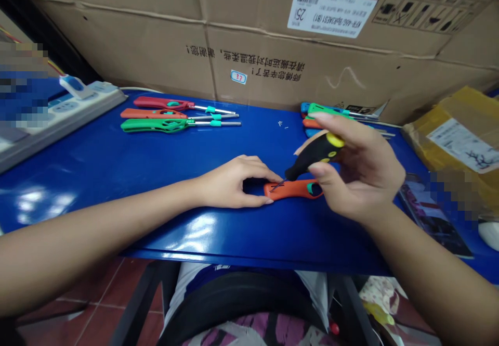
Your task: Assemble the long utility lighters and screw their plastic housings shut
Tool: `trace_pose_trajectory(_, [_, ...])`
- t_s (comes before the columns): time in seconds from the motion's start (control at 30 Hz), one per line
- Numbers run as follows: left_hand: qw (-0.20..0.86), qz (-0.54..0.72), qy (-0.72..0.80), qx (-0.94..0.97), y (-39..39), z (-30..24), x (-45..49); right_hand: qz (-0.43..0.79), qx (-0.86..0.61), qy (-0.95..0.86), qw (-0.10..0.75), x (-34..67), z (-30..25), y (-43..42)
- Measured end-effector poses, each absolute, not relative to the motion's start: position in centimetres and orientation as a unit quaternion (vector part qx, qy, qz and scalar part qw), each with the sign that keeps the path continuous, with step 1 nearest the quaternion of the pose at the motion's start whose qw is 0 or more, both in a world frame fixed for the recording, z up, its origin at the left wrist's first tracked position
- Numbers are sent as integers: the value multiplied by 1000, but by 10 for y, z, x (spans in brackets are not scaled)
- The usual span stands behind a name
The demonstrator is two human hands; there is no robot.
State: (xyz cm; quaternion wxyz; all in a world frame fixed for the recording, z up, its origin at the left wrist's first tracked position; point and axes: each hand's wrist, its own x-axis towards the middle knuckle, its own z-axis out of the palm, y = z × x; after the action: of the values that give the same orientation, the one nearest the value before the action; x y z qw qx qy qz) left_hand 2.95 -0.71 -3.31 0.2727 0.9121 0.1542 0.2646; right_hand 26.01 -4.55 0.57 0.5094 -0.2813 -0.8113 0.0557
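Note:
An orange long-neck lighter lies flat on the blue table, its handle end toward the left. My left hand pinches that end between thumb and fingers. In my right hand is a screwdriver with a black and yellow handle, held at a slant. Its thin shaft points down to the left, and the tip is at the slot in the lighter's handle. The right part of the lighter is hidden behind my right hand.
Red, orange and green lighters lie at the back left. Several more lie at the back right. A power strip stands left, a taped box and a phone right. A large carton closes off the back.

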Motion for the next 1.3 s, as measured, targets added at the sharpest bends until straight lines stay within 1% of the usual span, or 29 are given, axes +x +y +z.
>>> trace_pose_trajectory(0.1, [262, 263, 162, 914, -8, -32, 30, -31, -235, -805, 544, 256, 8, -46])
trace_pose_trajectory(0.17, [263, 265, 159, 914, -8, -32, 30, -62, -234, -808, 537, 254, 10, -48])
trace_pose_trajectory(0.27, [268, 269, 156, 912, -7, -32, 30, -4, -279, -825, 492, 251, 11, -52])
trace_pose_trajectory(0.33, [267, 267, 159, 912, -8, -33, 30, 37, -293, -826, 481, 250, 9, -53])
trace_pose_trajectory(0.5, [250, 275, 167, 913, -9, -33, 30, -17, -297, -799, 522, 250, 9, -52])
trace_pose_trajectory(0.6, [251, 267, 169, 915, -10, -32, 31, 3, -306, -813, 495, 249, 14, -53])
trace_pose_trajectory(0.7, [256, 255, 176, 916, -11, -31, 31, 32, -279, -833, 477, 246, 16, -54])
trace_pose_trajectory(0.83, [252, 254, 181, 916, -11, -31, 32, -41, -226, -827, 514, 243, 16, -52])
trace_pose_trajectory(0.9, [248, 253, 177, 918, -11, -31, 32, -59, -223, -828, 511, 242, 18, -52])
trace_pose_trajectory(1.03, [248, 236, 177, 923, -10, -31, 32, 4, -253, -849, 464, 244, 18, -52])
trace_pose_trajectory(1.1, [245, 231, 180, 924, -11, -32, 32, 14, -249, -843, 476, 245, 15, -51])
trace_pose_trajectory(1.2, [232, 239, 188, 924, -12, -33, 32, -47, -260, -811, 522, 245, 12, -48])
trace_pose_trajectory(1.3, [222, 245, 188, 925, -12, -34, 32, -94, -266, -803, 526, 247, 14, -46])
